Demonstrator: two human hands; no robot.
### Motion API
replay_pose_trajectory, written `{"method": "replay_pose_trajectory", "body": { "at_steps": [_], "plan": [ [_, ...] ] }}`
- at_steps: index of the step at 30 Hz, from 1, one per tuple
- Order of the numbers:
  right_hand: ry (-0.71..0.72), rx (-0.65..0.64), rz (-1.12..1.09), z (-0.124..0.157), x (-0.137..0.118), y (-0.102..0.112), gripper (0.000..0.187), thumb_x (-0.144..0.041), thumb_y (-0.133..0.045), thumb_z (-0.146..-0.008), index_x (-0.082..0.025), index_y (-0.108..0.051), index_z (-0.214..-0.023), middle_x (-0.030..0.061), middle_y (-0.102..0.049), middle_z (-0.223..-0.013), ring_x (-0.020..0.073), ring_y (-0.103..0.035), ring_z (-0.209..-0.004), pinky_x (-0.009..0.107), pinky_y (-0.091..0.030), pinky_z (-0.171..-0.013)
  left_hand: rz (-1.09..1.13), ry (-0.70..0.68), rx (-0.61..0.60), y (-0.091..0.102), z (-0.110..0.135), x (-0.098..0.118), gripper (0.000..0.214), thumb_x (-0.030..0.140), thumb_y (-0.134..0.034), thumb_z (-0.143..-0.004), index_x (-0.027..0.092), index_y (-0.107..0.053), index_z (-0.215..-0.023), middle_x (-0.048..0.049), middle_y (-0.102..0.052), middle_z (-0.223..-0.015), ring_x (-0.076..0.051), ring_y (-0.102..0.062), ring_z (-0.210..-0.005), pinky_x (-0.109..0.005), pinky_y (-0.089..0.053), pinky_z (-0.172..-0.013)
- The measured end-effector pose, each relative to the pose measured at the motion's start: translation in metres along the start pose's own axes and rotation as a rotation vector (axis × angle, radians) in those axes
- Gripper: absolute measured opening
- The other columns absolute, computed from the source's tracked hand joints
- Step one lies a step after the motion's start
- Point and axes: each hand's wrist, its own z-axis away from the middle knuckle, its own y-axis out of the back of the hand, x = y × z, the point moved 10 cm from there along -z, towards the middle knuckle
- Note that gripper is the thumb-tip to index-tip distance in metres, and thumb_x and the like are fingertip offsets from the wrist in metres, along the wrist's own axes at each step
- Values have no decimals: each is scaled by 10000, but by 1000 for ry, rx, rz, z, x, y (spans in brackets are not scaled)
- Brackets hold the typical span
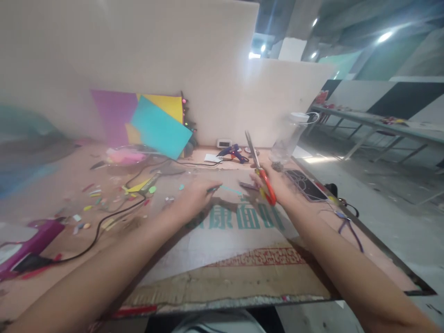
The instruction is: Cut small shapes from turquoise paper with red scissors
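My left hand (198,195) is closed on a small dark pointed thing (214,188), too blurred to name. From its tip a thin teal strip (231,189) runs right, above a white sheet (173,249). My right hand (274,182) grips scissors (265,182) with orange-red handles, blades pointing up and away. A slim grey metal tip (247,185) also juts leftward from the right hand, close to the strip's far end. Teal cut characters (248,217) lie on the sheet beneath my hands, partly hidden by the left one.
A purple glue gun (31,245) with a black cord lies left, among coloured scraps (90,199). Behind stand a dark blue glue gun (233,151), coloured sheets (161,125) and a clear jug (289,136). A dark tablet-like panel (307,186) rests near the right table edge.
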Motion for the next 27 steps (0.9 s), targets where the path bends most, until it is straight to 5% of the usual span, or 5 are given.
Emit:
{"method": "replay_pose_trajectory", "body": {
  "at_steps": [6,10,16,22,27],
  "plan": [
    [-17,-378,-615,38,-72,-57,494,-476,-730,-872,-220,-568,-1262,49,-732,-939,212,-728,-814,356,-595,-724,24,-208,173,40,22,44,326,116,-542,-970,201,-770,-1187,-105,-805,-1115,-262,-746,-1028,-414,-567,-929],
    [17,-378,-621,46,-92,-72,438,-286,-802,-778,-220,-620,-1171,-2,-693,-852,179,-668,-734,304,-544,-670,98,-242,183,50,27,54,322,141,-534,-979,218,-769,-1185,-101,-800,-1134,-256,-741,-1043,-414,-566,-945],
    [-147,-178,-885,45,-67,-78,414,-327,-791,-777,-258,-588,-1130,-41,-661,-761,152,-646,-624,281,-529,-591,475,214,100,38,30,11,562,331,-538,-986,217,-486,-1533,-144,-709,-1330,-252,-723,-1066,-413,-588,-897],
    [-252,-97,-982,49,-50,-85,536,-420,-863,-709,-259,-538,-1104,-36,-681,-732,171,-667,-651,306,-557,-637,576,298,-113,10,30,7,339,466,-601,-931,183,-751,-1042,-62,-774,-965,-230,-704,-885,-330,-526,-780],
    [-153,-216,-850,61,-63,-76,434,-542,-758,-850,-257,-538,-1092,-34,-567,-781,148,-554,-654,284,-480,-612,603,366,-26,23,29,-4,253,401,-560,-935,175,-648,-861,-10,-699,-754,-168,-643,-688,-276,-457,-630]
  ]
}}
